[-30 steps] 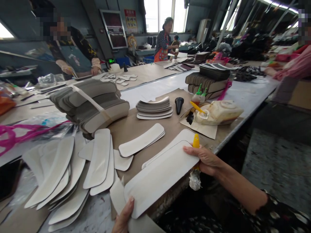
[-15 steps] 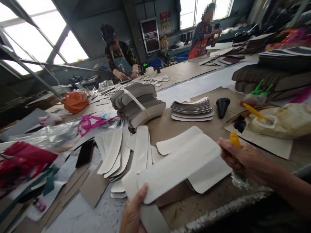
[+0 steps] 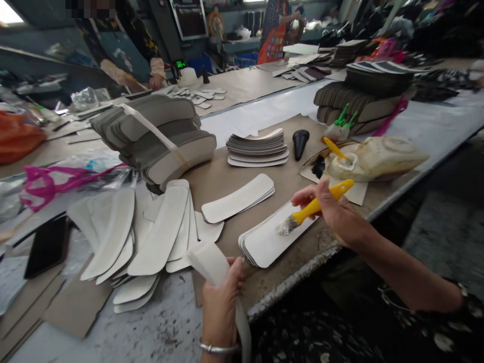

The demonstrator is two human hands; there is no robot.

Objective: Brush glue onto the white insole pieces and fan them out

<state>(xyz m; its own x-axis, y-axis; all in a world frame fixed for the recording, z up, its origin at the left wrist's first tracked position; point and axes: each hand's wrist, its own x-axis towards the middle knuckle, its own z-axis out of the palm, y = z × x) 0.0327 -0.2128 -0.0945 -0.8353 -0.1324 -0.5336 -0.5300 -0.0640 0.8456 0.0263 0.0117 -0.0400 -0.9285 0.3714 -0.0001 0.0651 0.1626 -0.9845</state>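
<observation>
While the right hand (image 3: 335,214) grips a yellow brush (image 3: 313,207), clumped bristles (image 3: 288,225) meeting the smooth, round-cornered panel (image 3: 270,246) atop a near pile (image 3: 244,248), the left hand (image 3: 223,297) pinches a pale, bending strip (image 3: 208,262). Curved panels (image 3: 161,234) fanned at left look coated; that pile and a neat far stack (image 3: 257,150) seemingly remain, right of a taped grey bundle (image 3: 172,133).

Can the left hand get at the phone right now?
Probably, with a stretch to the phone: white pieces lie between, low enough to pass over, but the left hand holds a pale strip.
</observation>
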